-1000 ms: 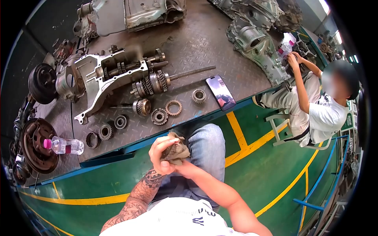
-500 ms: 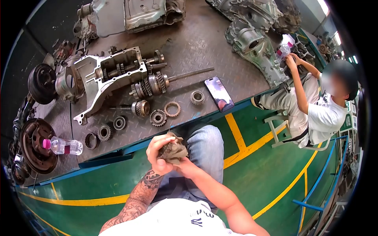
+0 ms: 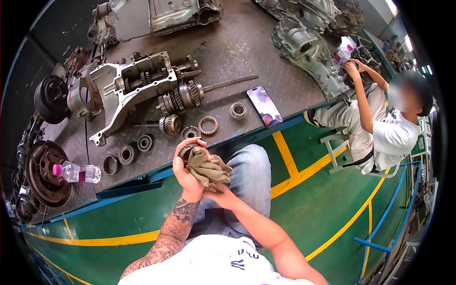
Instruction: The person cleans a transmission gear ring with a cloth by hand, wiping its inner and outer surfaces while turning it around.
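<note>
My left hand (image 3: 190,173), on the tattooed arm, curls around a dark round metal part (image 3: 188,150) just off the bench edge. Its fingers cover much of that part. An olive-brown rag (image 3: 209,167) lies bunched against it, gripped from below by my right hand (image 3: 222,195), whose fingers are mostly hidden. Just beyond my hands on the bench are a toothed bearing-like gear (image 3: 191,132), a toothed ring (image 3: 208,125) and a short gear shaft (image 3: 169,124). Further left are a ball bearing (image 3: 145,142), a small gear (image 3: 127,155) and a dark ring (image 3: 111,165).
An open gearbox housing (image 3: 107,95) and a long gear shaft (image 3: 190,95) occupy the steel bench (image 3: 237,52). A phone (image 3: 264,107), a small gear (image 3: 238,111) and a water bottle (image 3: 78,173) lie near its edge. A seated person (image 3: 392,128) works at the right beside another housing (image 3: 308,57).
My left hand has turned and shifted slightly left and up, exposing the round metal part. The rag has spread open to the right. The seated person's hands moved slightly.
</note>
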`<state>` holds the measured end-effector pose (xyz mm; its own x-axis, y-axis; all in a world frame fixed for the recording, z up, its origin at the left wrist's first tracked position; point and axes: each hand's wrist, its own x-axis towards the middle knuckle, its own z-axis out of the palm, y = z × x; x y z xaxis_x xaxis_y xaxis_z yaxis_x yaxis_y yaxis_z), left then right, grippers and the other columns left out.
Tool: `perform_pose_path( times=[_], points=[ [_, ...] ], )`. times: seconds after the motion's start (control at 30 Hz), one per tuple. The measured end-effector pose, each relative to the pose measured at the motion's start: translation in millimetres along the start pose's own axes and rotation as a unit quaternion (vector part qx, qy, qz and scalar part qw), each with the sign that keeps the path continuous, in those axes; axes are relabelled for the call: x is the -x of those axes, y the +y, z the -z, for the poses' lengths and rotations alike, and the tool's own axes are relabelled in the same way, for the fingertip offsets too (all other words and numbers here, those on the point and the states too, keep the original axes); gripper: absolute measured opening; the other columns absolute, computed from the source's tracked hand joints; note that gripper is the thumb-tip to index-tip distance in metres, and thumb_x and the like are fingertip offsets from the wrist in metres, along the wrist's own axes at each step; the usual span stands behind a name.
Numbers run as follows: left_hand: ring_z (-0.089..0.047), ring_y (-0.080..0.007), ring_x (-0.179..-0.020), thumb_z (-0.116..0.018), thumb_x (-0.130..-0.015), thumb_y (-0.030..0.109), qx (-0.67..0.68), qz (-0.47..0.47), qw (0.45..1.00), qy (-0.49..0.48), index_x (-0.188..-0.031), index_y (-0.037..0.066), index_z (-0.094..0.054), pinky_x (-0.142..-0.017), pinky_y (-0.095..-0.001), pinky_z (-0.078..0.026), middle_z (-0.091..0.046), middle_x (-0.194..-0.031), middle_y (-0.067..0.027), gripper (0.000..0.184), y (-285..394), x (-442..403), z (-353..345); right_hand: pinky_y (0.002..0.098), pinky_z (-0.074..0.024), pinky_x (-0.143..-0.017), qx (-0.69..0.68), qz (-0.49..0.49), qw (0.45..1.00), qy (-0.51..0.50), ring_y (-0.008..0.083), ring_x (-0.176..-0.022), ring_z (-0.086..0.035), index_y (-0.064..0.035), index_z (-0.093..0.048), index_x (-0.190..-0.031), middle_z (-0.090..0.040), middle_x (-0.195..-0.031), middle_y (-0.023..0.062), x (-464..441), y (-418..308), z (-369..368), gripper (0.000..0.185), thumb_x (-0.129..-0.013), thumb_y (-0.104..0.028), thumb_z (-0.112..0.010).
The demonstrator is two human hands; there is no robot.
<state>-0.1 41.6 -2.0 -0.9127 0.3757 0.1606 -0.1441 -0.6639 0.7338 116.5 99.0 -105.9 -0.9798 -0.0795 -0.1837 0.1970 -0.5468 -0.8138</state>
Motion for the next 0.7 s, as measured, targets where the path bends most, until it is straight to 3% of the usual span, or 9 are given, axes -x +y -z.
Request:
perform_pose_path(
  times=[0.1, 0.17, 0.23, 0.33, 0.43, 0.53, 0.63, 0.7],
  points=[
    [-0.062, -0.0241, -0.081, -0.036, -0.103, 0.05, 0.043, 0.021, 0.998, 0.029, -0.125, -0.004, -0.054, -0.074, -0.0373, -0.053, -0.061, -0.111, -0.0194, 0.061, 1.8, -2.7, -2.5, 0.0337, -0.0476, -0.101, -0.017, 0.003, 1.0, 0.02, 0.0176, -0.115, -0.06, 0.0014, -0.051, -0.137, -0.063, -0.126, 0.0088, 4.9, -9.9, -12.5, 0.041, -0.097, 0.0, -0.062],
    [-0.062, -0.0246, -0.08, -0.032, -0.104, 0.047, 0.092, 0.045, 0.994, 0.03, -0.125, -0.002, -0.055, -0.073, -0.038, -0.053, -0.061, -0.111, -0.0185, 0.059, 2.4, -6.6, -0.8, 0.0333, -0.0476, -0.099, 0.043, -0.026, 0.997, -0.052, 0.0166, -0.113, -0.059, 0.0018, -0.052, -0.135, -0.063, -0.124, 0.0084, 3.2, -13.1, -6.8, 0.039, -0.097, -0.001, -0.061],
    [-0.062, -0.0248, -0.08, -0.031, -0.104, 0.046, 0.132, 0.066, 0.988, 0.035, -0.125, -0.002, -0.056, -0.072, -0.0384, -0.053, -0.061, -0.111, -0.0178, 0.058, 5.3, -9.5, -1.2, 0.0331, -0.0476, -0.099, 0.016, -0.002, 0.997, -0.079, 0.0161, -0.112, -0.059, 0.0021, -0.052, -0.135, -0.064, -0.123, 0.0082, 2.0, -4.0, -5.9, 0.038, -0.098, -0.001, -0.061],
    [-0.061, -0.0251, -0.077, -0.03, -0.105, 0.043, 0.166, 0.085, 0.981, 0.053, -0.124, -0.001, -0.057, -0.07, -0.0389, -0.053, -0.061, -0.11, -0.0166, 0.055, 10.1, -13.5, -4.2, 0.0333, -0.047, -0.1, 0.249, -0.044, 0.966, -0.063, 0.0153, -0.113, -0.059, 0.0022, -0.052, -0.135, -0.063, -0.124, 0.0074, -2.3, 0.9, -1.9, 0.039, -0.097, -0.001, -0.06],
    [-0.06, -0.026, -0.076, -0.031, -0.105, 0.042, 0.202, 0.112, 0.971, 0.065, -0.123, -0.001, -0.058, -0.068, -0.0397, -0.051, -0.061, -0.109, -0.0153, 0.053, 10.1, -16.2, -3.1, 0.0345, -0.0465, -0.102, 0.067, 0.027, 0.993, -0.098, 0.0149, -0.116, -0.058, 0.0022, -0.05, -0.139, -0.062, -0.125, 0.0067, -0.8, 4.2, -1.7, 0.046, -0.096, -0.002, -0.063],
    [-0.058, -0.0256, -0.076, -0.035, -0.104, 0.043, 0.213, 0.12, 0.967, 0.069, -0.122, -0.001, -0.059, -0.067, -0.039, -0.048, -0.062, -0.108, -0.0137, 0.053, 8.5, -17.4, -2.1, 0.036, -0.0455, -0.104, -0.046, -0.035, 0.996, -0.062, 0.0166, -0.12, -0.057, 0.002, -0.045, -0.145, -0.062, -0.129, 0.0084, 0.4, 4.5, 3.7, 0.057, -0.093, -0.002, -0.069],
    [-0.056, -0.024, -0.076, -0.038, -0.103, 0.043, 0.233, 0.139, 0.96, 0.071, -0.123, 0.0, -0.058, -0.066, -0.0376, -0.046, -0.061, -0.108, -0.0122, 0.052, 7.3, -16.4, -0.2, 0.0317, -0.0491, -0.092, 0.054, 0.089, 0.994, -0.021, 0.0156, -0.104, -0.062, 0.0023, -0.059, -0.13, -0.069, -0.109, 0.0058, 3.9, -2.3, -15.4, 0.046, -0.097, -0.027, -0.073],
    [-0.053, -0.0229, -0.077, -0.04, -0.103, 0.043, 0.268, 0.154, 0.949, 0.061, -0.123, 0.001, -0.058, -0.066, -0.0365, -0.045, -0.061, -0.107, -0.0112, 0.05, 6.1, -17.0, 3.7, 0.032, -0.0493, -0.092, 0.094, 0.063, 0.991, -0.073, 0.0164, -0.105, -0.062, 0.0022, -0.057, -0.133, -0.069, -0.111, 0.0071, 1.2, 7.9, -8.6, 0.053, -0.095, -0.031, -0.075]
  ],
)
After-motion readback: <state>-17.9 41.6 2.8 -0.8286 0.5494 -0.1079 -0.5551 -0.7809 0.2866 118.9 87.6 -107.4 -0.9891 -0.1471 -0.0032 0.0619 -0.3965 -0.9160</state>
